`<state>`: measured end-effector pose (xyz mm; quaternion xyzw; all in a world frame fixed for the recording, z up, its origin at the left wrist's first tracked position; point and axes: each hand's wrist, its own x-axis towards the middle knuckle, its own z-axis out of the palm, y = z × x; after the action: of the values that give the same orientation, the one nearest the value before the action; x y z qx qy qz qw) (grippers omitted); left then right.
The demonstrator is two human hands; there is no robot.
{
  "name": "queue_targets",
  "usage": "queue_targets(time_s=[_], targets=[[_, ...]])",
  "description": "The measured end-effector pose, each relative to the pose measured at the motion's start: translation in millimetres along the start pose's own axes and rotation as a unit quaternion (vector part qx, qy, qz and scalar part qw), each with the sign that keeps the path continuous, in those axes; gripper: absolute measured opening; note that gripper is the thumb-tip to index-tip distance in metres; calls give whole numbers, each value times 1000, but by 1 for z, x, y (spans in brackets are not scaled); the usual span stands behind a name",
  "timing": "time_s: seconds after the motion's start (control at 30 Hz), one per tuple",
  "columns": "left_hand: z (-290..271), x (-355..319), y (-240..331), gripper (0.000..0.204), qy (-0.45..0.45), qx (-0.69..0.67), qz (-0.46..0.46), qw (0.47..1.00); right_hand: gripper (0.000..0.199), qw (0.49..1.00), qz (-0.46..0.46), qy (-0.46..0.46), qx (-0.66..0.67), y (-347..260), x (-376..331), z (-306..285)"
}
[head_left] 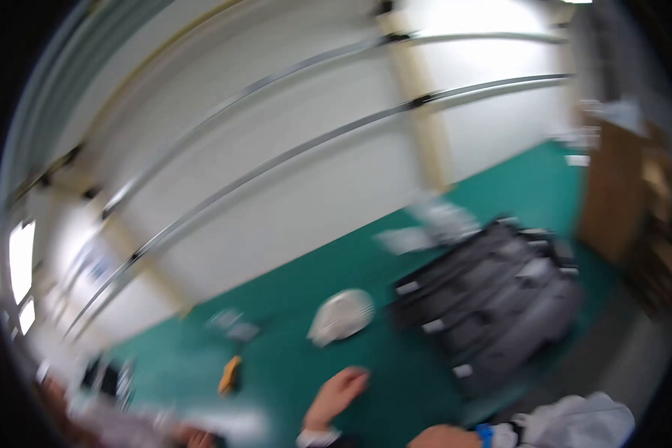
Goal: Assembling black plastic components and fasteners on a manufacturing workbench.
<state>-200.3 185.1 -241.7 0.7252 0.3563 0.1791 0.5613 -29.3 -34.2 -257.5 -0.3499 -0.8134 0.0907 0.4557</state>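
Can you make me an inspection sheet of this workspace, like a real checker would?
Surface: green table, with things spread across it.
Job's things: dark grey panels on the right; a pale bundle beyond the left hand, too blurred to identify.
Clutter: crumpled plastic behind the panels; a yellow thing on the left.
Hands: left, over the table, nothing seen in it; right, partly cut off, grip unclear.
Cables: nothing seen, though the picture is blurred.
Surroundings: pale wall with metal rails; cardboard at right; another person's hand at lower left.
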Motion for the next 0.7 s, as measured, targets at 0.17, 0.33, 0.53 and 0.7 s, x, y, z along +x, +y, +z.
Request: queue_targets(time_s=[0.17,0.33,0.53,0.7], targets=[[-11,-17,-15,21,35,41,-16,998,43,959,43,-242,139,-6,30,-41],[-4,-2,-1,20,4,45,10,999,43,996,-10,-24,85,-22,29,-43],[-8,3,-5,20,16,36,-18,999,37,997,-68,-48,5,20,-10,6],[-10,3,-14,19,21,34,-20,999,31,995,-59,-75,43,30,-22,22]])
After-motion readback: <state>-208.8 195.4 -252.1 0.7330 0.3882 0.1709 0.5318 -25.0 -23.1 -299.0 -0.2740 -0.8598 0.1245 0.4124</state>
